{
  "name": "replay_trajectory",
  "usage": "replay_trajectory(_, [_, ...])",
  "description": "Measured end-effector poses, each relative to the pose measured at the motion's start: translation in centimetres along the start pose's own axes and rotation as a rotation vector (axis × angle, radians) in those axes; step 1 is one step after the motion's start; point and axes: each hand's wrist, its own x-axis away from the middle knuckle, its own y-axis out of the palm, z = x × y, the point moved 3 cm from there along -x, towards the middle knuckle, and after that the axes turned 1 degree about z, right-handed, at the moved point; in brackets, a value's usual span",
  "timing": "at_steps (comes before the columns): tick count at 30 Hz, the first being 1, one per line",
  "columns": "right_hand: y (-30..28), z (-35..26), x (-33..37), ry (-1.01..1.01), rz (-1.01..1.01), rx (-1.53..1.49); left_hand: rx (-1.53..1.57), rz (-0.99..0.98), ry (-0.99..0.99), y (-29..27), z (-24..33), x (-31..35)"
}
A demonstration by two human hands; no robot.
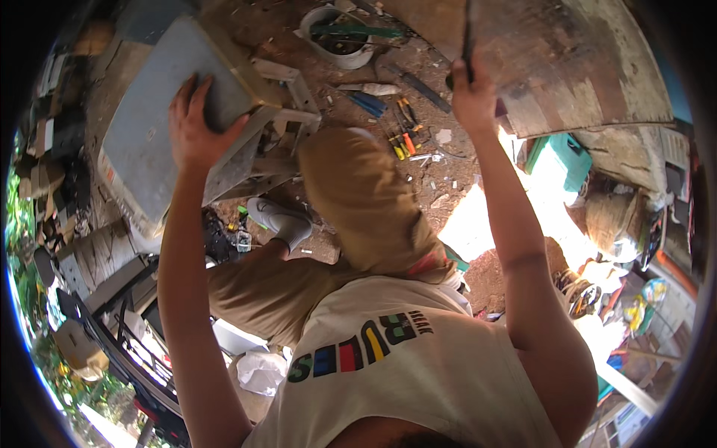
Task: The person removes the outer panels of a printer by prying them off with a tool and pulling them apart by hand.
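My left hand lies with fingers spread on the flat top of a large grey box-like appliance with a yellowish edge. That appliance rests tilted on a worn wooden stand. Farther off to the right, my right hand is closed around a thin, dark, long tool pointing away from me. What kind of tool it is I cannot make out. Its lower end is hidden in my fingers, and it shows against a brown wooden board.
Several screwdrivers and blue-handled pliers lie on the dirt floor. Beyond them stands a white bucket with things in it. A green plastic case sits at the right, near cluttered bags. A dark metal frame is at the left.
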Motion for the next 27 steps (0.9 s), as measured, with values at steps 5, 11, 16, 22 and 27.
replay_trajectory(5, [5.7, 17.8, 6.3, 0.343, -0.461, 0.481, 0.036, -0.014, -0.017, 1.7, 2.1, 0.1])
replay_trajectory(11, [11.6, 24.9, 12.1, 0.759, -0.449, 0.574, -0.009, -0.048, 0.046, 2.2, 1.8, -0.8])
replay_trajectory(16, [15.1, 22.8, 11.5, 0.396, -0.402, 0.542, -0.018, -0.068, 0.045, 2.6, 1.3, -0.3])
replay_trajectory(22, [20.0, 24.0, 11.8, 0.555, -0.749, 0.584, 0.001, -0.099, 0.042, 2.9, 1.2, -0.6])
replay_trajectory(27, [20.8, 23.8, 12.1, 0.432, -0.639, 0.602, 0.007, -0.132, 0.035, 2.9, 1.0, -0.6])
